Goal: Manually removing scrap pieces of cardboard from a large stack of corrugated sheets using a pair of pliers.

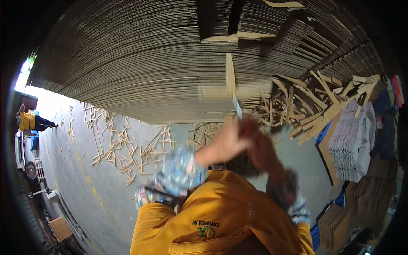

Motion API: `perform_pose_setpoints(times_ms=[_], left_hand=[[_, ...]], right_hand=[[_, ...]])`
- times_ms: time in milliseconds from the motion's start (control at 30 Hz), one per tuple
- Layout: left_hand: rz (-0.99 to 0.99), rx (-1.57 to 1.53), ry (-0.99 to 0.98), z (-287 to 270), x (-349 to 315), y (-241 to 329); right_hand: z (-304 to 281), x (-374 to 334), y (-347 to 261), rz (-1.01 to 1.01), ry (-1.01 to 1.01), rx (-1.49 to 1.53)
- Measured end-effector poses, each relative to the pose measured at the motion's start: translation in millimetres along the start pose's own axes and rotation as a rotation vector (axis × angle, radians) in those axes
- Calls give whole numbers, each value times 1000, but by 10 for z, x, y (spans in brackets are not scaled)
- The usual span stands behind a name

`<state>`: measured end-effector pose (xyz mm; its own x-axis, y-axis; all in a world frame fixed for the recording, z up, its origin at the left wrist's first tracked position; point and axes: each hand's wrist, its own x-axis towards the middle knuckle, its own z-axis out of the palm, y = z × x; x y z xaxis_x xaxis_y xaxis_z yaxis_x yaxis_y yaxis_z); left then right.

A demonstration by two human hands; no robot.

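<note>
A mustard-yellow work garment (231, 204) fills the bottom centre, nearest the camera. Beyond it, at the centre of the frame, a narrow pale strip (237, 105), blade-like in shape, points up from the two hands, its lower end right at their fingers. The left hand (229, 139) and right hand (258, 146) meet or overlap there, fingers apparently bent; motion blur hides how far each is closed and which one has hold of the strip. Just above the strip's tip, a tan cardboard piece (230, 74) stands out against a large stack of corrugated cardboard (140, 76) spanning the top. Cardboard offcuts (312, 106) heap up right of the hands; more scraps (131, 148) litter the grey floor (114, 195) at centre left. White-faced stacked sheets (350, 144) stand at right, and another person (32, 121) is at far left.
</note>
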<state>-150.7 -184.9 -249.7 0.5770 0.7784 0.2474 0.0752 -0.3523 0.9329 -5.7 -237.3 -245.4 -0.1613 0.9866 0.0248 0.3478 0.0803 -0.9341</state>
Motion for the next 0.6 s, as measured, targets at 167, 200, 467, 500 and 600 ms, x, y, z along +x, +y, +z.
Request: perform_pose_setpoints(times_ms=[167, 200, 467, 500, 600], left_hand=[[-408, -316, -183, 539, -680, -333], [-288, -218, -89, 525, -704, -349], [-9, -323, 434, -210, 69, 61], [22, -304, 421, -217, 139, 87], [133, -314, 371, -224, 366, 73]], right_hand=[[20, -661, 586, 211, -199, 6], [-33, -627, 495, 107, -159, -35], [-395, 472, -370, 198, 22, 77], [-415, 589, -434, 177, 34, -9], [-351, 796, -608, 109, 89, -125]])
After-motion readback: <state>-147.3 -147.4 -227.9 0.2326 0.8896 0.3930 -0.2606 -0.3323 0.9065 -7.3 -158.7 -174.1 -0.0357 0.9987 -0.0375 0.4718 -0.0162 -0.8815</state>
